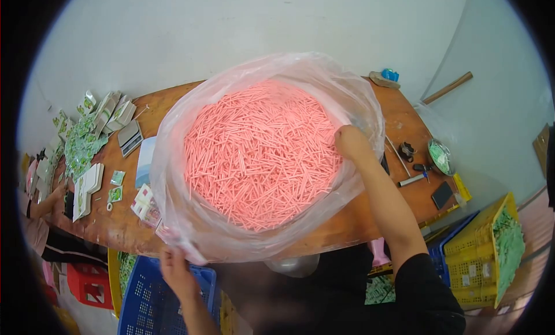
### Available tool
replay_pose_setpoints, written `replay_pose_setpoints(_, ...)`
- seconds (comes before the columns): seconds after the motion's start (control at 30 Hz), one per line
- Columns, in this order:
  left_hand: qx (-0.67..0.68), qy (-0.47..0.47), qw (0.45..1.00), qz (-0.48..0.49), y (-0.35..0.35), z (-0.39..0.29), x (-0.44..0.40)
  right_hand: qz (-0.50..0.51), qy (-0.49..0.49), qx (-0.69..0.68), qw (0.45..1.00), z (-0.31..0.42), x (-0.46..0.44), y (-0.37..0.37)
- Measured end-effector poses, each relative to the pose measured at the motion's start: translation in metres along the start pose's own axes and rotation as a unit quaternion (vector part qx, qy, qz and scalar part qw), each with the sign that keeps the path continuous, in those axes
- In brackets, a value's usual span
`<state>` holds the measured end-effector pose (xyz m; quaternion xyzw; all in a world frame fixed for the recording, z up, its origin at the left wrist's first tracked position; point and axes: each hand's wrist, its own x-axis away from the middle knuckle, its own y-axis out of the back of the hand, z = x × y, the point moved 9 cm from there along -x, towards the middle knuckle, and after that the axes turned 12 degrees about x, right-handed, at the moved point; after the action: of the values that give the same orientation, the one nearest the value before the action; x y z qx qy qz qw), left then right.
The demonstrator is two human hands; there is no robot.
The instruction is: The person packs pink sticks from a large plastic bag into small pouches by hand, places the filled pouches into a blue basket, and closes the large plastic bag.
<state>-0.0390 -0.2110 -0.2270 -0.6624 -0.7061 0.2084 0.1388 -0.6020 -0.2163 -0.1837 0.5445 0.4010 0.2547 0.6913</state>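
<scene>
A large clear plastic bag (173,219) stands wide open on the table, filled with many short, thin pink sticks (260,156). My right hand (351,143) is at the right side of the bag, over the edge of the sticks. Its fingers are curled, and what they hold, if anything, is hidden. Low at the bag's front left, my left hand (178,272) has its fingers closed on the lower edge of a pink-and-white printed plastic packet (180,243). The packet lies against the outside of the bag.
Printed packets (144,205) lie left of the bag, near a digital scale (130,138) and green packets (87,141). At right are a phone (442,195), a bowl (440,157) and yellow crates (474,265). A blue crate (150,294) stands below. Another person's arm (46,203) shows far left.
</scene>
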Motion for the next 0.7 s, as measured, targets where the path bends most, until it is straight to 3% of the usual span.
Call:
replay_pose_setpoints(0.17, 0.040, 0.141, 0.978, 0.147, -0.060, 0.060, 0.071, 0.072, -0.046, 0.089, 0.992, -0.001, -0.022, 0.010)
replay_pose_setpoints(0.43, 0.022, 0.199, 0.956, 0.217, -0.102, 0.092, 0.102, 0.261, -0.026, 0.053, 0.964, 0.030, -0.032, -0.004)
replay_pose_setpoints(0.53, 0.013, 0.201, 0.954, 0.224, -0.102, 0.093, 0.099, 0.211, -0.025, 0.045, 0.976, 0.025, -0.040, -0.024)
replay_pose_setpoints(0.7, -0.014, 0.171, 0.963, 0.209, -0.090, 0.101, 0.086, 0.161, 0.009, -0.141, 0.977, 0.024, -0.023, -0.012)
